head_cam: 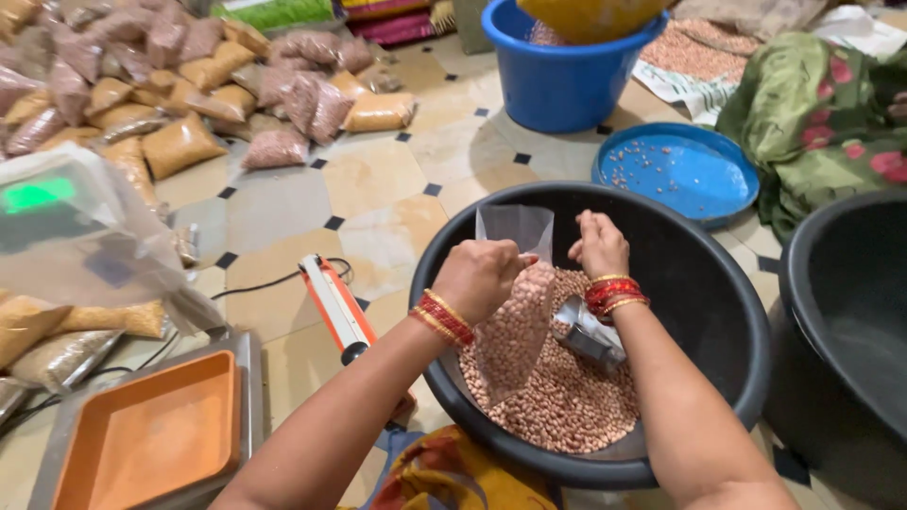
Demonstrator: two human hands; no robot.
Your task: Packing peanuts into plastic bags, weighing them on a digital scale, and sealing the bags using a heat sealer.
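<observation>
L hand (484, 276) & R hand (599, 244) each pinch the bag (515, 312) mouth, L nearer. Bag hangs below both grips, long axis near upright (tilted slightly), partly filled w/ peanuts, over the black tub (704, 283). Metal scoop (588, 332) lies just R of it.

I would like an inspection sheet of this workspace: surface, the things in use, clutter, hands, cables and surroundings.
Surface: beige tiled floor with small dark diamond insets.
Things in use: clear plastic bag partly filled with peanuts, held over the large black round tub of peanuts; metal scoop lying in the tub.
Clutter: many filled packets heaped on the floor; orange tray on a scale; red and white bag sealer.
Hands: left hand and right hand both grip the bag's top.
Cables: black cable beside the sealer.
Surroundings: blue bucket; blue lid; second black tub; green floral cloth.
</observation>
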